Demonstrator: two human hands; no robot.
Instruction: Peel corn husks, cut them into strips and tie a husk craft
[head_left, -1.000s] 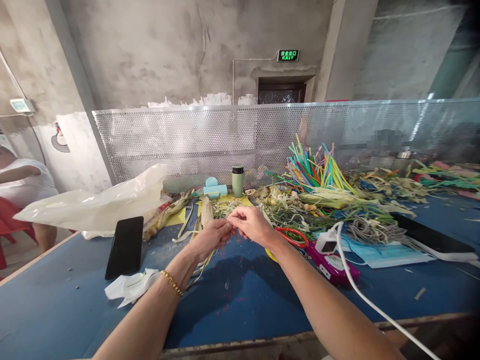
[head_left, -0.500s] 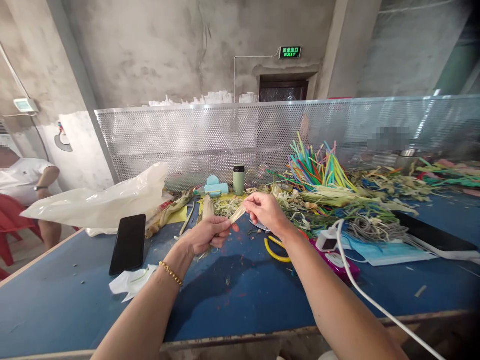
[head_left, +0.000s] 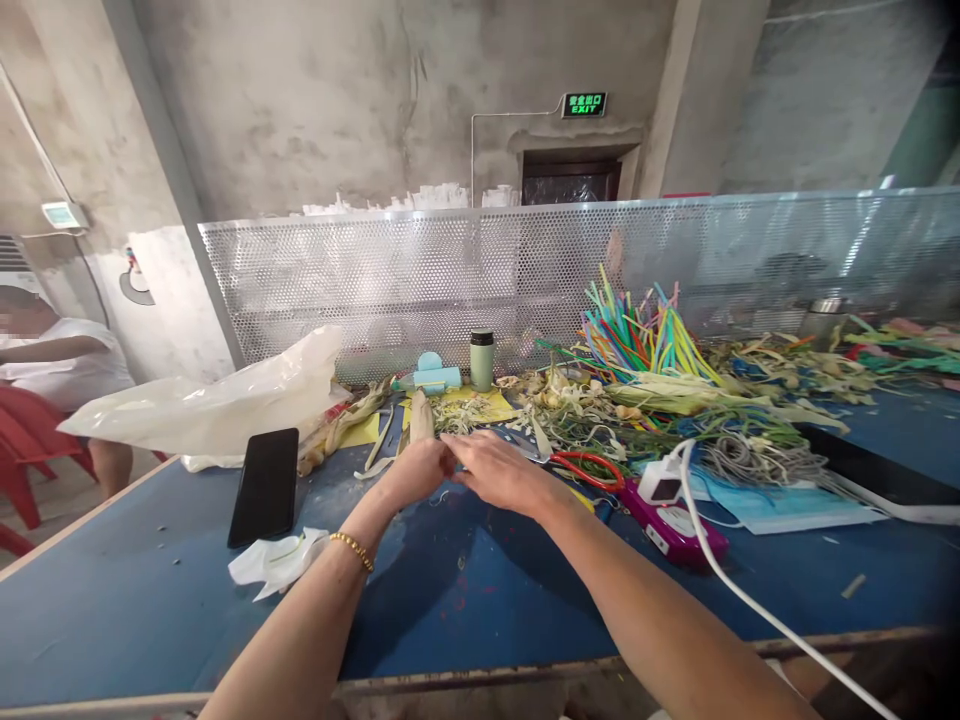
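At the middle of the table my left hand [head_left: 420, 468], with a beaded bracelet [head_left: 352, 547] on the wrist, has its fingers curled in. My right hand [head_left: 496, 472] meets it, its fingers pressed together against the left fingers. Whatever is between the fingertips is hidden. Just beyond the left hand stands a pale dried husk piece [head_left: 421, 418]. Past the right hand lie a pair of scissors with red handles [head_left: 592, 470] and a white husk piece [head_left: 540, 438].
A black phone [head_left: 264, 487] and crumpled white paper [head_left: 276, 562] lie left. Behind are a plastic bag [head_left: 210, 405], a green bottle [head_left: 481, 360] and colourful pipe cleaners [head_left: 637, 335]. A purple device [head_left: 671, 525], white cable [head_left: 701, 550] and blue mask [head_left: 780, 505] lie right. A person [head_left: 67, 350] sits far left.
My hands have come together; the pale husk strip stretched between them is now out of sight. The right hand has moved left and down, uncovering the red scissor handles.
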